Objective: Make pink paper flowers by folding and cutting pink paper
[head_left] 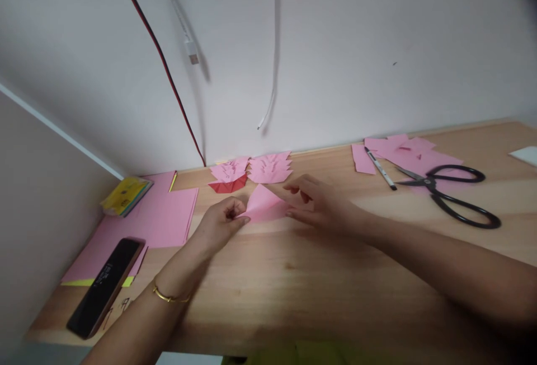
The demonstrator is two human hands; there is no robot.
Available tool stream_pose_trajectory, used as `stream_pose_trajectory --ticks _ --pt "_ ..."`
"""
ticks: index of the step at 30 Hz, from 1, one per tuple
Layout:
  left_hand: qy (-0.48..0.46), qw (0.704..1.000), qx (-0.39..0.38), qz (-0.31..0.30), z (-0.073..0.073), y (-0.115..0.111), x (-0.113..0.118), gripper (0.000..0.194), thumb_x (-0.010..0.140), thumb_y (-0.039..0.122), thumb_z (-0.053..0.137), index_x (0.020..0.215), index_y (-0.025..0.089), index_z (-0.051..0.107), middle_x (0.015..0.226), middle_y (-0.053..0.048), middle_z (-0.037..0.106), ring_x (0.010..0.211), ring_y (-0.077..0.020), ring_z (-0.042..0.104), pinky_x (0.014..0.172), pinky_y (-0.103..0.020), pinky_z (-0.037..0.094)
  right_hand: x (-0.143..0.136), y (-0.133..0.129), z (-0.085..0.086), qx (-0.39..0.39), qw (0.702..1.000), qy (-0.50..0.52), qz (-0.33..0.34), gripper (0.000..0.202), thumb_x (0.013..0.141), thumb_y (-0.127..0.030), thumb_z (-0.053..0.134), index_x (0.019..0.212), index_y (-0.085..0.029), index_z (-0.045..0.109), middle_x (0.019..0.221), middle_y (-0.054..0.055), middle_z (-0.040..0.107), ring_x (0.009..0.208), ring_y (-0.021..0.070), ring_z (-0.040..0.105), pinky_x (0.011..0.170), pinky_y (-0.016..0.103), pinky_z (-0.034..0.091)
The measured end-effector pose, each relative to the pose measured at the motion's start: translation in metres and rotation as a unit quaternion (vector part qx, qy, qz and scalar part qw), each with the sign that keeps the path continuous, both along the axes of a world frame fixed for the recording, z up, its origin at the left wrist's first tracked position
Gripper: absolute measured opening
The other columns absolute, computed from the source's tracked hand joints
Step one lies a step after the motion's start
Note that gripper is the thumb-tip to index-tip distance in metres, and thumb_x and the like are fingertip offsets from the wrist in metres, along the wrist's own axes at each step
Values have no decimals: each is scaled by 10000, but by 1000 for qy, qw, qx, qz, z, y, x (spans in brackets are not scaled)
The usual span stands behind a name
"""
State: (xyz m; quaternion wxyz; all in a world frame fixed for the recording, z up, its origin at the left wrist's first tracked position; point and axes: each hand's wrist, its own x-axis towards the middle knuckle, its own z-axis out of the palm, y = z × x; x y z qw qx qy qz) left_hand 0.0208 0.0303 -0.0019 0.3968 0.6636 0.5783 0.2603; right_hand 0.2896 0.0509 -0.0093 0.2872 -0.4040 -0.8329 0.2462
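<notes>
A small pink paper (265, 207), folded to a peak at its top, is between my two hands over the wooden table. My left hand (222, 219) pinches its left corner between thumb and curled fingers. At its right corner is my right hand (316, 202), with thumb and fingers apart and the thumb tip near the paper's edge. Just behind the paper lie folded pink pieces (271, 168) in two groups, with a red folded piece (229, 185) in front of the left group.
Pink sheets (168, 216), a yellow packet (126, 196) and a phone (106, 288) lie at the left. Toward the right are pink scraps (403, 149), a pen (380, 169) and black scissors (432, 183). Cables (274, 46) hang along the wall behind the table (293, 292).
</notes>
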Motion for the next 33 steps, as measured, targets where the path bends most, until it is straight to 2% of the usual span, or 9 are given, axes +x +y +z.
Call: stream_pose_trajectory --ticks 5,9,11,13,16,19,21,27,33 --pt "-51 998 14 -23 15 -1 9 192 710 283 712 792 160 590 738 1 569 677 -111 515 599 -222 400 -8 3 9 -92 992 77 32 197 820 -359 607 824 -162 607 713 10 536 640 119 455 584 243 366" --pt "-225 974 17 -5 13 0 15 584 652 297 786 1183 246 549 965 -33 638 786 -148 620 700 -284 499 -7 5 10 -174 968 180 32 254 846 -390 576 750 -156 603 692 -1 528 644 113 460 584 245 356" --pt "-234 972 21 -4 9 0 18 613 649 324 791 1213 248 562 982 -46 657 762 -157 635 697 -308 515 -6 7 7 -177 961 211 24 238 839 -387 590 776 -159 614 712 -1 536 653 113 465 592 247 360" --pt "-180 982 62 -3 5 0 20 435 709 351 746 1107 206 645 949 -60 678 772 -170 636 707 -320 512 -4 9 4 -154 964 216 17 213 841 -363 593 776 -161 612 704 -3 531 650 113 466 595 247 366" --pt "-52 975 218 0 5 -1 19 188 804 322 654 927 185 694 893 -61 682 806 -172 619 728 -317 491 -3 12 0 -65 979 191 18 145 851 -301 582 803 -167 614 747 17 567 685 125 506 630 254 402" --pt "88 916 386 -57 6 -4 13 115 839 267 598 864 187 677 854 -66 670 799 -168 588 718 -314 462 -2 12 -3 49 987 148 40 71 854 -214 557 848 -179 619 868 62 614 793 153 559 708 276 440" --pt "157 876 440 -116 2 -6 7 113 841 259 584 883 187 661 859 -81 666 808 -183 570 720 -333 447 -2 10 -7 98 988 105 58 119 858 -156 518 889 -189 628 950 85 623 867 167 566 750 287 447" --pt "283 825 444 -206 -21 -5 -5 194 856 113 462 907 191 631 829 -75 648 797 -188 543 725 -353 424 -5 12 -22 127 981 -64 129 188 889 -160 484 897 -179 672 932 94 642 875 186 554 825 340 414" --pt "258 857 378 -236 -25 -3 -5 241 793 67 493 973 165 621 910 -96 646 960 -235 561 816 -384 460 -4 14 -25 75 982 -106 134 176 896 -231 520 953 -172 677 967 96 640 895 196 556 832 342 395"
